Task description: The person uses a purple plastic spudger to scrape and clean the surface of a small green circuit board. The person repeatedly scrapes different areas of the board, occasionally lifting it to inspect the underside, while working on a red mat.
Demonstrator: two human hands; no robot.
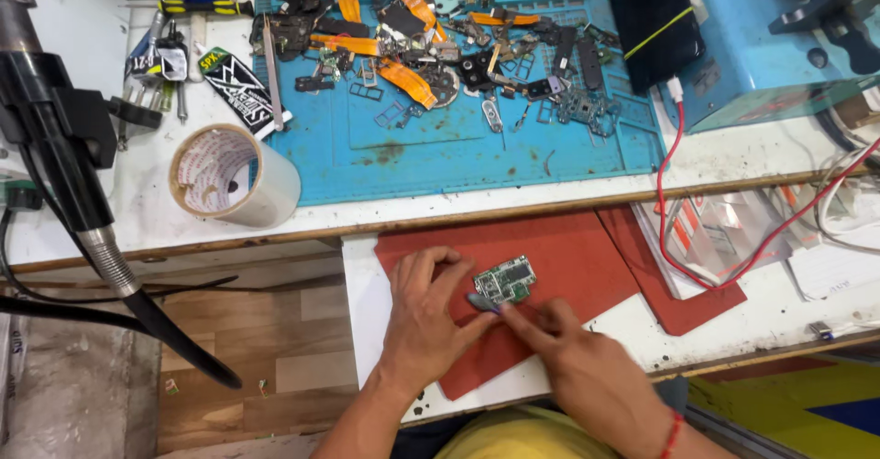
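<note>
Both the left hand [423, 317] and right hand [573, 353] pinch a small circuit board [505, 280] (green) on a red mat [568, 253].

— What's the thing being worked on?
— A small green circuit board [505, 281], roughly rectangular, studded with silvery shields and chips.
— How does it lie?
— Flat, face up, long axis tilted from eight toward two o'clock, on a red mat [587, 257], a grey-tipped tool [483, 302] touching its eight o'clock corner.
</note>
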